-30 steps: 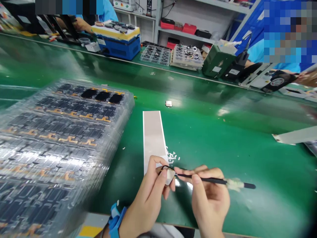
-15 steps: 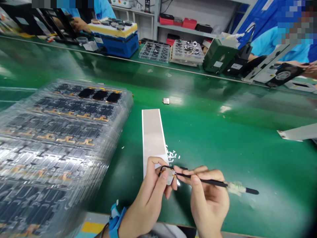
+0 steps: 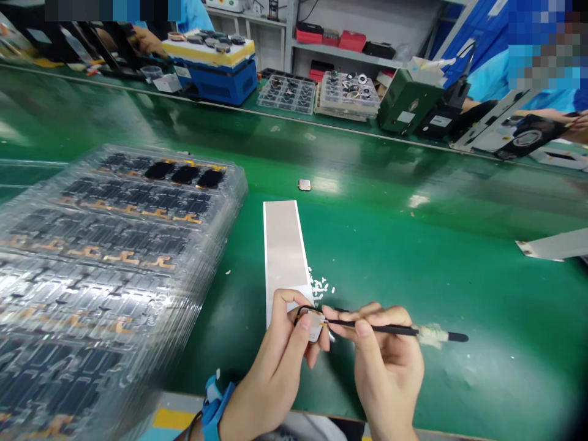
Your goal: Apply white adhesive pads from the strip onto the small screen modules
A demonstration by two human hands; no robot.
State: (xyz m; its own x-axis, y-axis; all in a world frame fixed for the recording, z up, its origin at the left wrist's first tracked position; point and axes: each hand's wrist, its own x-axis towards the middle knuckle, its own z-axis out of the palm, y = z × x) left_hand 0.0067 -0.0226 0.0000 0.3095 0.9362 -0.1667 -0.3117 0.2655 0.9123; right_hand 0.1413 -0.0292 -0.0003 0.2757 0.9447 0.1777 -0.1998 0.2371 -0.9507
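The left hand (image 3: pixel 273 367) pinches a small silver-backed module (image 3: pixel 315 329); the right hand (image 3: pixel 390 361) grips black tweezers (image 3: pixel 395 329), tip at the module's right edge. Beneath spreads a glossy green workbench (image 3: pixel 413 257), clear trays (image 3: pixel 209 251) stacked at left. The left hand partly hides a paper strip (image 3: pixel 282 245) beside white scraps (image 3: pixel 318 288). Farther: another module (image 3: pixel 304 184), a blue box (image 3: pixel 229 82), grey shelving (image 3: pixel 289 40).

A green bench (image 3: pixel 436 257) spreads beneath the fingers (image 3: pixel 285 298). On it, stacked trays (image 3: pixel 236 184) lie to their left, a sheet (image 3: pixel 283 245) and scraps (image 3: pixel 316 288) just beyond them, a module (image 3: pixel 304 184) farther off, and a strip (image 3: pixel 558 244) well to their right.
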